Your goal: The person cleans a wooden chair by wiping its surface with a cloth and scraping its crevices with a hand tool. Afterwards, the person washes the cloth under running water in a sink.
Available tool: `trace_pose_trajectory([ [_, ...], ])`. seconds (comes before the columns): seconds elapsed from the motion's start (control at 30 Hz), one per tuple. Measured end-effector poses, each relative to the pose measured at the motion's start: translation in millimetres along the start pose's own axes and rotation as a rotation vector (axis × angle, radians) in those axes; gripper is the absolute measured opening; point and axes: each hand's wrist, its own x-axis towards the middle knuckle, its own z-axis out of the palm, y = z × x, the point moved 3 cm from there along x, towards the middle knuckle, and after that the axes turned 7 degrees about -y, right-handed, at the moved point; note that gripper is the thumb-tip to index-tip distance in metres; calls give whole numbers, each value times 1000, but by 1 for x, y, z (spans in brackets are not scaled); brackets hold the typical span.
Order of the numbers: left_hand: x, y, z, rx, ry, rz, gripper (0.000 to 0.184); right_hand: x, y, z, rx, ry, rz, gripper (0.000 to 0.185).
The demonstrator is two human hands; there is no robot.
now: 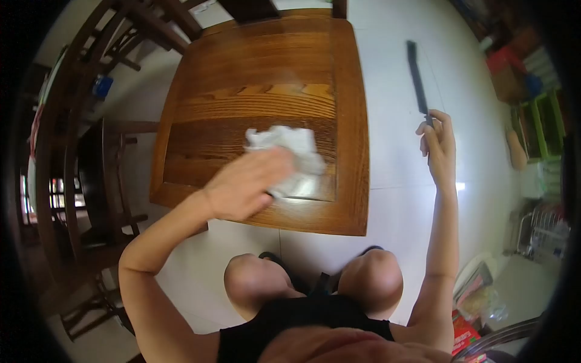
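Well, L fingers (277, 162) lie near-flat over the white cloth (310, 158), mid-frame; blur hides any pinch. Cloth's prob. soft, light & limp, best gripped mid-bunch. L elbow (140, 260)'s bent, forearm angled over wooden seat (254, 72); R fingers (447, 128) curl round black tool (416, 75), R arm (443, 236) fairly straight, R of frame.

One cloth (310, 158), two knees (370, 277) (one pair)

A cloth (310, 154) lies on the near half of the seat (353, 133), whose backrest (249, 9) rises at its far edge, with chairs (94, 175) to its left, knees (371, 277) before it, and a box (509, 83) and wire rack (544, 228) well to its right.
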Motion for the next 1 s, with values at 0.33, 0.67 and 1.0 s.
trace_pose_trajectory([
  [0.33, -112, -214, -20, 79, 358, -951, 52, 101, -100, 149, -595, -347, -541, 20],
  [0.67, -114, -190, -17, 43, 531, -553, 43, 219, -133, 316, -1185, -266, -699, 28],
  [1.0, -123, -132, -30, -126, 436, -395, 39, 246, -161, 314, -1560, -385, -793, 17],
])
